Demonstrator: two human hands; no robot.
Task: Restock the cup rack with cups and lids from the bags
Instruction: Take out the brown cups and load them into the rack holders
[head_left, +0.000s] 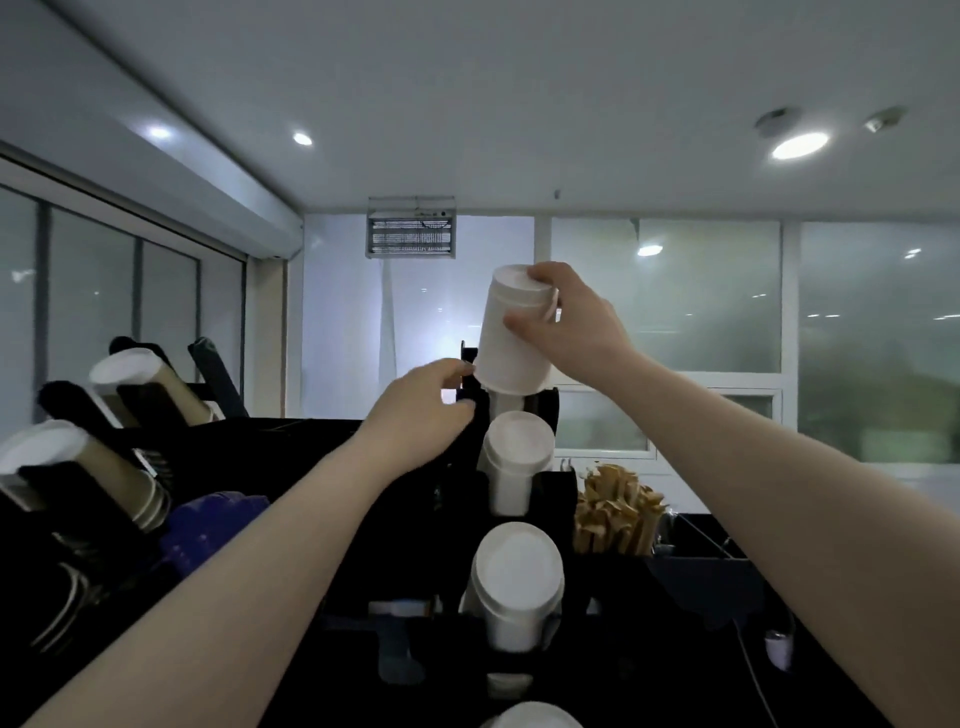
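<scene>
A black cup rack (545, 488) rises in the middle of the view with white cup stacks in its slots, one in the middle slot (517, 452) and a larger one lower down (517, 577). My right hand (563, 322) grips an upside-down stack of white cups (511, 332) at its top end, holding it over the rack's uppermost slot. My left hand (421, 410) has its fingers curled round the rack's black upright just left of that stack's lower rim.
A second black rack on the left holds tilted brown cup stacks with white bottoms (150, 384), (78, 467). A blue object (208, 525) lies beside it. A tub of brown wooden stirrers (618, 509) and a black bin (706, 566) stand to the right.
</scene>
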